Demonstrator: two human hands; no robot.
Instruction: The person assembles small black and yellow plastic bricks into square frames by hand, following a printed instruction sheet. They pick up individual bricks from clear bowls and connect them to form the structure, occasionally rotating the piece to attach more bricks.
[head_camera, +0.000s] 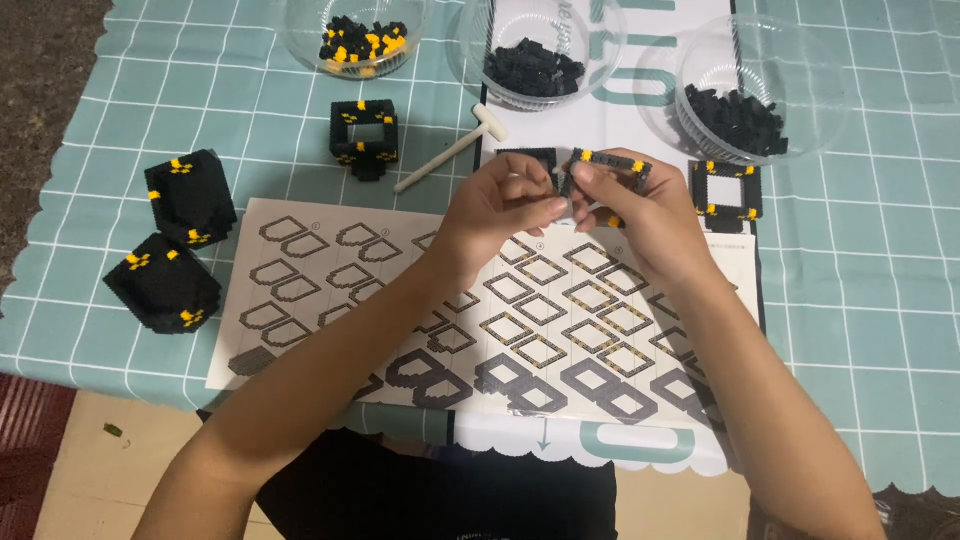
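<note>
My left hand and my right hand meet above the instruction sheet. My right hand grips a small black square frame of tiny bricks with yellow studs. The fingertips of my left hand pinch at the frame's left side, where a tiny black piece may sit; I cannot make it out. Another black frame piece lies on the table just behind my left hand.
Three clear bowls stand at the back: black-and-yellow bricks, black bricks, black bricks. A white plastic hammer, an open square assembly, another and two finished black cubes rest on the teal checked cloth.
</note>
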